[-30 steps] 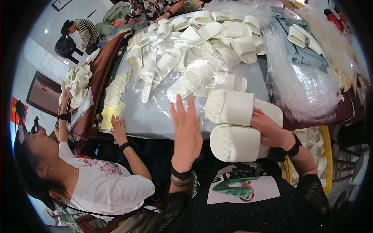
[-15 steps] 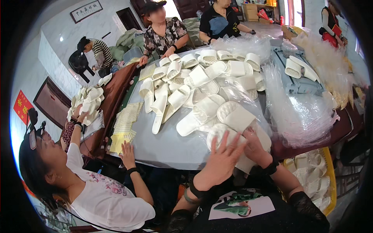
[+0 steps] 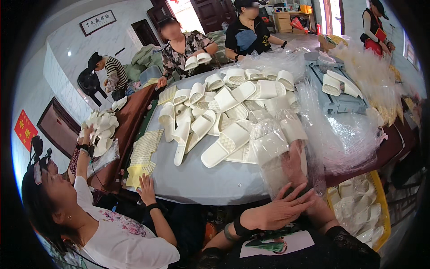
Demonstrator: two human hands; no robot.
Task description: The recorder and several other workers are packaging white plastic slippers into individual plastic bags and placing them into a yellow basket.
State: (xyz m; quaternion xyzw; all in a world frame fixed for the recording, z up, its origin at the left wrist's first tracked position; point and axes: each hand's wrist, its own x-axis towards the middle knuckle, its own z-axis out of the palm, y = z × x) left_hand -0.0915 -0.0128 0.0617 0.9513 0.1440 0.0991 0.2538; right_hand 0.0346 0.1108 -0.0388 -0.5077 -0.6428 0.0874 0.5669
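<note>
A pair of white slippers (image 3: 269, 142) lies inside a clear plastic bag (image 3: 274, 172) at the table's near edge. My right hand (image 3: 293, 165) reaches into the bag and grips the right-hand slipper, its fingertips hidden under the strap. Across my right wrist, by the bag's mouth, rests my left hand (image 3: 278, 211), open with fingers stretched out. Whether it touches the film there is hard to make out. Just beyond the bag, a loose white slipper (image 3: 226, 143) borders a heap of similar slippers (image 3: 233, 96).
Clear plastic bags (image 3: 345, 143) pile up at right, beside a grey-blue case (image 3: 342, 96) bearing two slippers. A yellow basket (image 3: 380, 210) of slippers stands low at right. Yellow sticker sheets (image 3: 145, 145) lie at left. Co-workers stand left and across; one hand (image 3: 147, 190) rests on the table edge.
The slippers under my hands are now inside the plastic bag. My left hand has drawn back from them onto my right wrist. Across the table, a co-worker has lifted a pair of slippers.
</note>
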